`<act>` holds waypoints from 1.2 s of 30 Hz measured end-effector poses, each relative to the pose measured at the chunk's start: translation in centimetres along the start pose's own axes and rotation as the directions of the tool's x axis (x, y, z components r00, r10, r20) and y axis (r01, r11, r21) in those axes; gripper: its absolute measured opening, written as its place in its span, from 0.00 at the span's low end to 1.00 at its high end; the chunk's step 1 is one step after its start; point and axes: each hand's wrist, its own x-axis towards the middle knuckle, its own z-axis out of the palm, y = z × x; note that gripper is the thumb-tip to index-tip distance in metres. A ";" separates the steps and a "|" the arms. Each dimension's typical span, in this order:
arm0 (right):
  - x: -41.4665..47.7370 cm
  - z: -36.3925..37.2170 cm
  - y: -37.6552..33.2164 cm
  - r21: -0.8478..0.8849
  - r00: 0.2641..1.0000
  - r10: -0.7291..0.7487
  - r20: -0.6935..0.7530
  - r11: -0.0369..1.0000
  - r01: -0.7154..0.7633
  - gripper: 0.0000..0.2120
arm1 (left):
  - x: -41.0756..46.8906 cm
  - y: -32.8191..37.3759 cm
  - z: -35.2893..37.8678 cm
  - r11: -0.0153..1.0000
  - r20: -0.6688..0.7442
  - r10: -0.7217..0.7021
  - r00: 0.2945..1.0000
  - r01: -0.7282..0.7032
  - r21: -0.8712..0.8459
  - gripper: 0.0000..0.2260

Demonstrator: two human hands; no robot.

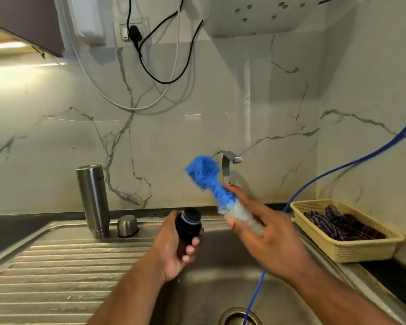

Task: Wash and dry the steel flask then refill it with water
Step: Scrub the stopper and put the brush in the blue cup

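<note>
Far to the left of both hands and well apart from them: steel flask (93, 200), upright on the ribbed drainboard (56, 266), threaded neck at the bottom. Just right of the flask, between it and the left hand: small steel cap (127, 225), dome up, untouched.

Over the sink (220, 266), left hand (174, 249), fingers and thumb curled round a black stopper (188, 225) and gripping it, ringed end pointing up and away. Wet skin, water dripping below the wrist.

Just right of that and slightly higher, apart from the stopper: right hand (265, 238), closed around a bottle brush (205, 174) at its white bristles, thumb underneath, forefinger laid along the blue part. Blue tuft tilted up and to the left, ending in front of the tap (230, 165).

Beyond the right hand, a blue hose (394, 139) coming down from the upper right, passing behind the wrist and on toward the drain. Farther right, well clear of the grip: yellow basket (338, 249) on the counter with a dark checked cloth (345, 226) inside.
</note>
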 end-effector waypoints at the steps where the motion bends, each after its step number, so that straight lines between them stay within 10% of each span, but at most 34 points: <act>1: 0.0 -0.1 -0.1 -0.037 1.000 -0.015 0.026 0.999 0.016 0.30 | -0.1 0.1 0.3 1.000 -0.014 0.025 1.000 -0.025 -0.014 0.26; 9: -0.3 1.2 -0.3 -0.345 0.979 -0.031 0.203 0.933 0.101 0.42 | -0.3 0.8 0.4 0.962 -0.049 0.146 0.988 -0.153 -0.225 0.20; 36: -0.7 3.5 0.0 -0.322 0.970 0.017 0.242 0.945 0.063 0.41 | 0.1 0.5 0.5 0.952 -0.207 0.305 0.929 -0.294 0.084 0.21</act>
